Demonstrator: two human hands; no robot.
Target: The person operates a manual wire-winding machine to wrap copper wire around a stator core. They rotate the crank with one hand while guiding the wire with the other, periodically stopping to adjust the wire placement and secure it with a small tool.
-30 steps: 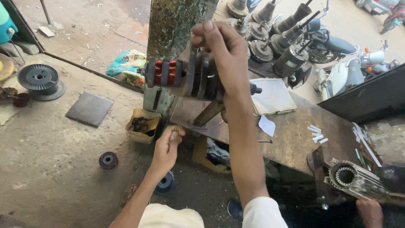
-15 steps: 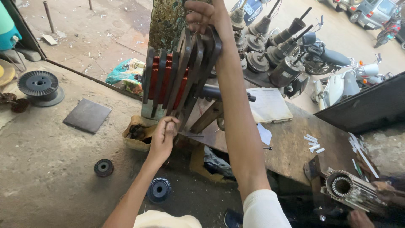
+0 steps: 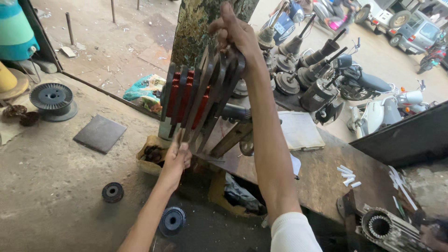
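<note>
Dusty concrete floor, worn wooden bench (image 3: 326, 177), both hands (image 3: 235, 35) gripping slatted red-wound coil former (image 3: 198, 100).

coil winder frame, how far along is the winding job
Done: red wire already fills the slots between the dark plates of the winding frame. In hand: the right hand grips the frame's top, the left hand pinches its lower edge. Left, as a guess: the coils are not yet off the frame, and the stator at lower right shows bare slots.
</note>
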